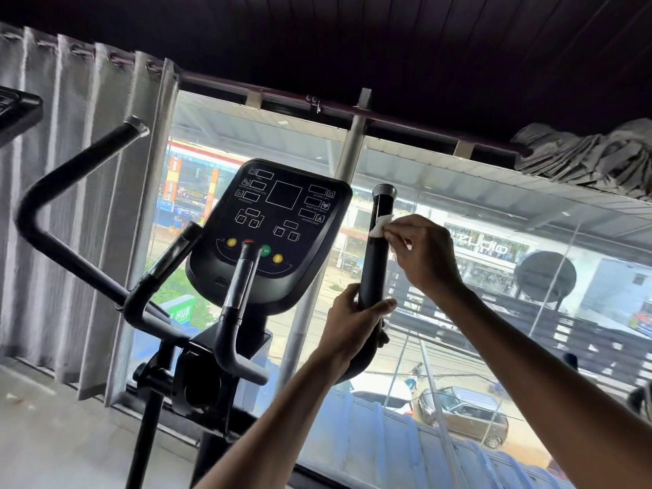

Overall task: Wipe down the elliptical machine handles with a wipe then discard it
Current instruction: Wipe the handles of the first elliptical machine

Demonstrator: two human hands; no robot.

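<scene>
- Behind the machine, the window (476, 213) fills the background and looks onto a street. A grey curtain (70, 224) hangs drawn to its left side.
- The elliptical machine (197, 375) stands in front of the glass and faces it, which puts both moving handles within the person's reach.
- The left handle (70, 192) rises at the far left, well apart from both hands, and nothing touches it. Whether it is already wiped cannot be told.
- The right handle (377, 262) stands nearly upright just right of the console, with a grey end cap on top. This is the part under treatment.
- The console (278, 220) sits between the handles. Its panel labels are too small to read. Two yellow buttons, one red and one green show along its lower edge.
- The left-hand grip (352, 322) is clamped round the lower part of the right handle, thumb across the front. Judged purpose: to steady the swinging arm against the wiping pressure.
- The right-hand grip (427, 252) pinches the wipe in its fingertips and presses it on the handle's upper section.
- The wipe (382, 224), white and folded small, lies against the handle's right side, just below the end cap.
- Readable writing: "HUB" on a green sign (181, 314) outside. The shopfront lettering (490, 247) at the right appears reversed and cannot be read with certainty.
</scene>
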